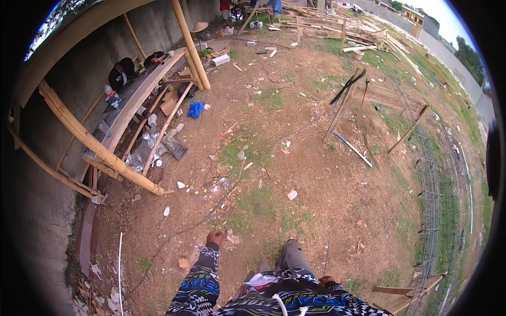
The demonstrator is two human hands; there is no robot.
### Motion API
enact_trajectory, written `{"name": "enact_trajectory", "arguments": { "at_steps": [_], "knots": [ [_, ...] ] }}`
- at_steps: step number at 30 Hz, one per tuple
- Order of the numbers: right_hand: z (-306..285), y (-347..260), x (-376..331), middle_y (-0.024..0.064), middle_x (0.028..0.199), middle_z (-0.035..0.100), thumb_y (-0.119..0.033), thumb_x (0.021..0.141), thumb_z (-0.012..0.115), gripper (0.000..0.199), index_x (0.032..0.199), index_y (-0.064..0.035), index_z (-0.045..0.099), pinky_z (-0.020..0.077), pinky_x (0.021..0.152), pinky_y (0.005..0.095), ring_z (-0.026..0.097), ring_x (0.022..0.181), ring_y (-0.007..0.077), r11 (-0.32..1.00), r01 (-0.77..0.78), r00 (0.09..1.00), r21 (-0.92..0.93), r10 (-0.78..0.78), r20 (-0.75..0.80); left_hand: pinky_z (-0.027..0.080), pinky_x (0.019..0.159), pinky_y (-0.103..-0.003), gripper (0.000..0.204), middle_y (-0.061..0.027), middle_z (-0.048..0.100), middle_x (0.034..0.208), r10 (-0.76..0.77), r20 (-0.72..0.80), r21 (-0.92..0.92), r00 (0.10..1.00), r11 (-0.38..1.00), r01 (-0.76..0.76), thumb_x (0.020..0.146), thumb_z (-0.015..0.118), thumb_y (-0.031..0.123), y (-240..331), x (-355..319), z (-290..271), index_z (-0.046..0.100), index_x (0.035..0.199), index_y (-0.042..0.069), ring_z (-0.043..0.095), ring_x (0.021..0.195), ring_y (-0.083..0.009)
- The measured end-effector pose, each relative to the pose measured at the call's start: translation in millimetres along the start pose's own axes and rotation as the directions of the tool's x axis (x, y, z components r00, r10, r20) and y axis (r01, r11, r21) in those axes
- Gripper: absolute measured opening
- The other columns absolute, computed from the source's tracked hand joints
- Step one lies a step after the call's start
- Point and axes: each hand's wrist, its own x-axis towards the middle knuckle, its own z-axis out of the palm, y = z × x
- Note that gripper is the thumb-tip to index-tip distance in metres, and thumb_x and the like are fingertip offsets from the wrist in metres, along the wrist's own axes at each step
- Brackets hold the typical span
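My left hand (216,237) hangs out ahead of my body over the bare soil, its fingers curled together. Something small and dark seems to show at its fingertips, too small to name. Low beside my right thigh is my right hand (327,280), partly covered by the sleeve; its fingers are too hidden to read. Both arms wear a patterned dark sleeve (201,279) with blue and white. One grey trouser leg (295,259) is stepped forward between the hands.
At left stands a bamboo-framed shelter with a long wooden bench (138,95). Grey boots (173,147) and a blue cloth (195,109) lie by it. A wooden frame (392,93) and a long steel rebar cage (431,195) are at right. Timber (363,32) is piled far off.
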Motion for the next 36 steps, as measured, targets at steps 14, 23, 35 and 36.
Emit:
{"name": "enact_trajectory", "arguments": {
  "at_steps": [14, 23, 35, 36],
  "knots": [
    [-308, -498, 278, 0.0131, 0.084, 0.070, -0.026, 0.090, 0.059, 0.026, 0.099, -0.0028, 0.064, 0.0544, 0.057, 0.0371, 0.069, 0.069, 0.0248, 0.974, 0.071, 0.997, 0.213, -0.069, -0.017, 0.050, 0.066, -0.040, 0.034, -0.0075, 0.068, 0.083, -0.324, 0.417, 0.892, 0.850, 0.328, -0.312, 0.081, 0.064, 0.040, 191, 373, 132, 0.065, 0.090, 0.008, 0.066, 0.077, -0.0245],
    [-537, -1067, 384, 0.0139, 0.088, 0.068, -0.028, 0.090, 0.061, 0.037, 0.113, 0.0015, 0.060, 0.0538, 0.064, 0.0319, 0.066, 0.071, 0.0207, 0.691, 0.699, 0.706, 0.186, -0.625, -0.333, 0.047, 0.082, -0.041, 0.036, -0.0038, 0.062, 0.108, -0.761, 0.089, 0.823, 0.642, 0.419, 0.383, 0.083, 0.055, 0.042, 300, 595, 168, 0.059, 0.104, 0.012, 0.059, 0.103, -0.0226],
    [-610, -1271, 472, 0.0126, 0.096, 0.071, -0.030, 0.091, 0.050, 0.035, 0.106, -0.0023, 0.066, 0.0554, 0.059, 0.0382, 0.070, 0.077, 0.0253, 0.998, 0.062, 0.997, 0.002, -0.062, 0.037, 0.054, 0.065, -0.031, 0.022, -0.0117, 0.068, 0.080, 0.080, -0.137, 0.244, 0.987, 0.969, -0.045, 0.084, 0.067, 0.021, 699, 1246, 227, 0.065, 0.090, 0.000, 0.067, 0.072, -0.0203],
    [-621, -1280, 486, 0.0128, 0.095, 0.071, -0.030, 0.091, 0.050, 0.035, 0.106, -0.0023, 0.066, 0.0555, 0.060, 0.0382, 0.070, 0.076, 0.0254, 0.999, 0.020, 1.000, 0.035, -0.021, 0.021, 0.054, 0.066, -0.031, 0.025, -0.0116, 0.069, 0.082, 0.181, -0.094, 0.190, 0.979, 0.969, -0.160, 0.085, 0.067, 0.024, 744, 1298, 248, 0.065, 0.093, 0.000, 0.068, 0.074, -0.0195]
  ]
}}
